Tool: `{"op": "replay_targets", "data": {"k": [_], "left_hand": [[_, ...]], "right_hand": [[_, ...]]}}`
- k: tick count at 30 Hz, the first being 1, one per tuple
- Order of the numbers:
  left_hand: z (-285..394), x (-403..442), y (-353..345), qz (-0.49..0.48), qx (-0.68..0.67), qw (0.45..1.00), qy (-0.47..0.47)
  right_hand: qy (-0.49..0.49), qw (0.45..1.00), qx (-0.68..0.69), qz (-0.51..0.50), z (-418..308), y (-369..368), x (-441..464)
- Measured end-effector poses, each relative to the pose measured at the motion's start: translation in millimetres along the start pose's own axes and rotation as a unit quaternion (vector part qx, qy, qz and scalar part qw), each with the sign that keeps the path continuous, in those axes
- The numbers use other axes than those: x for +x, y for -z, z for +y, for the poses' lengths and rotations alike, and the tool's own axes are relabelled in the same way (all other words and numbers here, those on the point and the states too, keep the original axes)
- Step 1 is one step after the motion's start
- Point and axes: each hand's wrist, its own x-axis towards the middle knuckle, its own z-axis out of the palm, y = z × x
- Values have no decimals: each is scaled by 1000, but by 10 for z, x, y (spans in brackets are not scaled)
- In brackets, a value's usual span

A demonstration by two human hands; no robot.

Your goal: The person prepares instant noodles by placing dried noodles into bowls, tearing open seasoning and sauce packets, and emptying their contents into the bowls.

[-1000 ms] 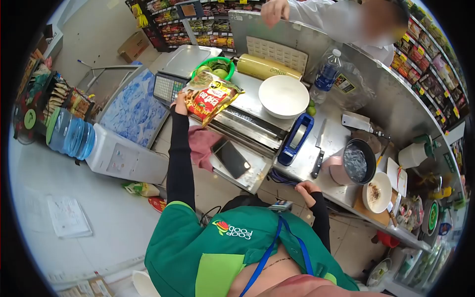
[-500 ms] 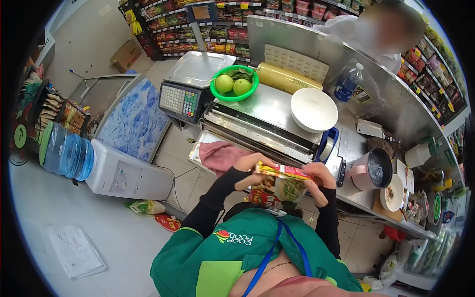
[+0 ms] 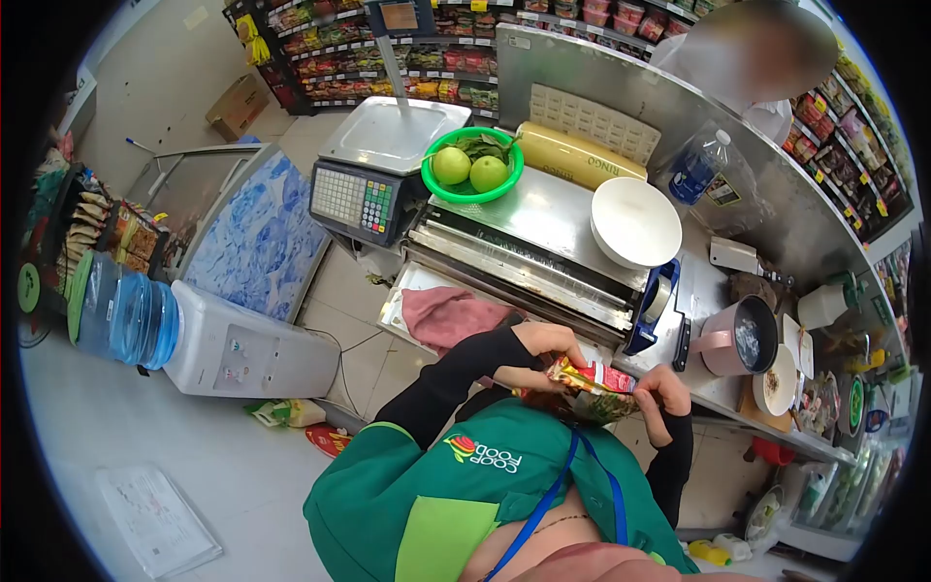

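In front of my chest I hold a red and yellow instant noodle packet (image 3: 593,376) by its top edge. My left hand (image 3: 543,351) is closed on the packet's left end, and my right hand (image 3: 664,396) pinches its right corner. The packet is tilted, so most of its printed front is hidden from view. Just beyond my left hand lies a pink cloth (image 3: 451,315) in an open drawer (image 3: 396,308). A white bowl (image 3: 636,223) stands on the steel wrapping machine (image 3: 553,225) ahead.
A green basket (image 3: 475,194) with green fruit sits beside a scale (image 3: 364,184). To the right are a tape dispenser (image 3: 655,306), a knife (image 3: 682,344), a cleaver (image 3: 732,255) and a pink-handled pot (image 3: 739,335). A person (image 3: 756,58) stands behind the steel partition (image 3: 582,73).
The packet has tipped and moved slightly right and down, so its front shows less. Both hands have moved with it, my right hand ending lower. The view has shifted a little.
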Motion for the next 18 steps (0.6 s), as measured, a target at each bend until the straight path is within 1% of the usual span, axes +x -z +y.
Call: {"op": "replay_targets", "data": {"k": [1, 3, 5, 7, 11, 12, 14, 15, 16, 17, 18], "left_hand": [[-10, 11, -11, -7, 15, 999, -31], [-6, 46, -4, -16, 50, 994, -96], [17, 170, -76, 8, 137, 988, -77], [48, 288, -140, 40, 256, 963, -70], [129, 420, -183, 81, 299, 943, -124], [136, 446, -201, 86, 331, 930, -131], [186, 482, -225, 59, 299, 937, -171], [203, 513, -231, 42, 281, 939, -195], [197, 520, -256, 0, 262, 948, -182], [191, 560, -257, 1, 254, 943, -216], [185, 577, -233, -30, 248, 947, -203]], "right_hand": [[-7, 1000, -9, -4, 4, 0, -29], [25, 999, -41, -12, -10, -41, -21], [45, 997, -50, -23, -37, -87, -8], [51, 997, -40, -30, -92, -99, 19], [43, 999, -15, -5, -208, -41, 30], [56, 998, -22, -15, -204, -37, 28], [76, 996, -40, -28, -190, -22, 33], [114, 993, -28, -20, -160, -52, 55], [143, 989, -39, -28, -164, -65, 79], [167, 984, -53, -31, -170, -59, 84], [156, 985, -57, -36, -134, -42, 66]]}}
